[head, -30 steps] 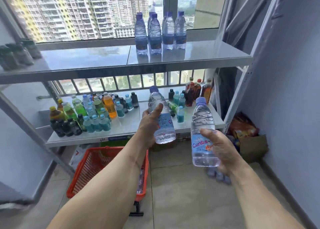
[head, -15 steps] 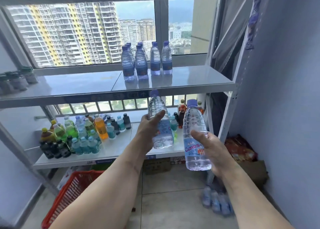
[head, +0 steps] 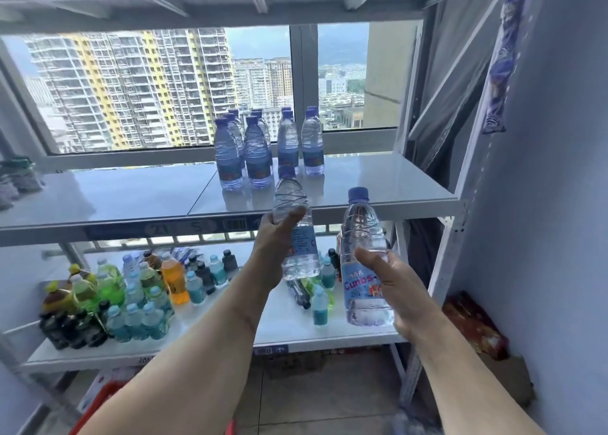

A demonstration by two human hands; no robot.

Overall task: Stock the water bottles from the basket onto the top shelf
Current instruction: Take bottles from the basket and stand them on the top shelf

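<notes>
My left hand (head: pixel 274 237) grips a clear water bottle (head: pixel 294 224) with a blue cap, raised so its top reaches the front edge of the grey shelf (head: pixel 378 188). My right hand (head: pixel 393 283) holds a second water bottle (head: pixel 363 260) with a blue label, lower and to the right, below the shelf edge. Several matching water bottles (head: pixel 260 148) stand grouped at the back middle of that shelf, in front of the window. Only a red corner of the basket (head: pixel 98 415) shows at the bottom left.
The lower shelf (head: pixel 286 329) carries many small coloured drink bottles (head: pixel 131 290). A higher shelf board (head: pixel 230 3) spans overhead. White uprights (head: pixel 450 253) and a wall close in on the right. A cardboard box (head: pixel 506 378) with a red packet sits on the floor.
Both hands have risen with their bottles toward the grey shelf, and the view has tilted upward. The basket has slid almost out of sight at the bottom.
</notes>
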